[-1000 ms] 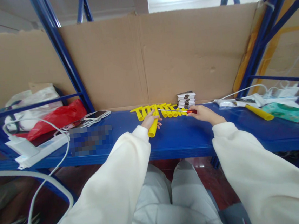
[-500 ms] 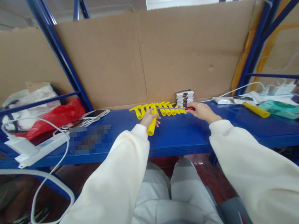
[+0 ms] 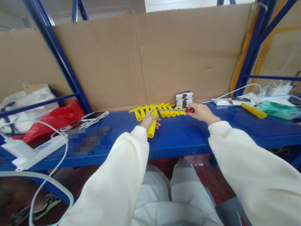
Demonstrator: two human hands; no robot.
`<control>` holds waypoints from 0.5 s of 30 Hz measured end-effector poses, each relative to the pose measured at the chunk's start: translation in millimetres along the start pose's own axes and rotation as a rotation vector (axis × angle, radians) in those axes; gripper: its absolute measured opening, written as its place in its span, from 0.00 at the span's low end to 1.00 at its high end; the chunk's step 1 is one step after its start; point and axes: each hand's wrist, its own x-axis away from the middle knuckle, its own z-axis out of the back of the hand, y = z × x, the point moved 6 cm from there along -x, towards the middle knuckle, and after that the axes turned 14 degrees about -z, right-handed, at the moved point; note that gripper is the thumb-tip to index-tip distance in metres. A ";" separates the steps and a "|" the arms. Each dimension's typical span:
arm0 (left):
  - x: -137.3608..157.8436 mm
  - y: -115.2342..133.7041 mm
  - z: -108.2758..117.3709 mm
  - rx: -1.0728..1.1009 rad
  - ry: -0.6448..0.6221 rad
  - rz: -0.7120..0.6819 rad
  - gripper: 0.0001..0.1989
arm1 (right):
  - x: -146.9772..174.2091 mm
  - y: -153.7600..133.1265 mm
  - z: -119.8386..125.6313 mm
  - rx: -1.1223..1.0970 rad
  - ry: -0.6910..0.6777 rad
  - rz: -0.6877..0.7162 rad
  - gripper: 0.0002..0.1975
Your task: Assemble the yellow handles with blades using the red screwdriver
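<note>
My left hand (image 3: pixel 149 120) is closed around a yellow plastic piece with a tube-shaped handle (image 3: pixel 152 129), its open round end tilted down toward me. In my right hand (image 3: pixel 201 112) is a screwdriver (image 3: pixel 189 110) with a red handle and a long metal shaft. The shaft points left, and its tip meets the upper part of the yellow piece; the exact contact is too small to make out. Behind my hands lies a row of several similar yellow pieces (image 3: pixel 168 113) on the blue tabletop (image 3: pixel 179 135). A stack of small black-and-white boxes (image 3: pixel 184 99) stands behind the row.
Cardboard (image 3: pixel 109 67) walls the back between blue posts. At left are a power strip (image 3: pixel 41 152), a phone (image 3: pixel 95 115), cables and a red bag (image 3: pixel 55 120). On the right lie another yellow piece (image 3: pixel 254 111) and a green packet (image 3: pixel 279 110). A person's foot (image 3: pixel 46 204) shows at lower left.
The whole view has shifted slightly. Both hands keep their hold, with the screwdriver still against the yellow piece. At lower left, the other person's foot has moved.
</note>
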 end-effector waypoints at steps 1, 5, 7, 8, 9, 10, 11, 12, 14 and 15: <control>-0.4 -0.3 0.4 -0.003 0.004 0.002 0.35 | -0.1 0.3 -0.3 -0.007 0.004 0.013 0.08; -0.1 0.7 1.4 -0.021 0.031 0.011 0.34 | -0.9 0.2 -1.7 -0.046 0.002 0.049 0.12; 1.3 2.2 1.0 -0.023 0.047 0.018 0.34 | -1.2 -0.6 -2.1 -0.051 -0.007 0.040 0.12; 2.3 2.9 0.5 -0.022 0.053 0.022 0.34 | -1.1 -1.0 -2.0 -0.045 -0.009 0.032 0.12; 3.2 3.6 -0.2 -0.020 0.057 0.026 0.34 | -1.1 -1.4 -1.4 -0.036 -0.006 0.020 0.12; 4.2 4.3 -1.0 -0.017 0.060 0.027 0.34 | -1.0 -1.6 -0.8 -0.023 -0.001 0.006 0.12; 5.0 4.8 -1.8 -0.014 0.062 0.027 0.34 | -0.7 -1.6 0.0 -0.008 0.004 -0.010 0.11; 5.6 5.2 -2.5 -0.011 0.063 0.027 0.35 | -0.4 -1.6 0.9 0.007 0.010 -0.024 0.11; 6.3 5.2 -3.5 -0.009 0.062 0.027 0.36 | 0.7 -1.9 2.3 0.029 0.012 -0.042 0.08; 6.3 5.0 -3.8 -0.011 0.062 0.025 0.36 | 1.4 -2.4 2.9 0.034 0.008 -0.042 0.08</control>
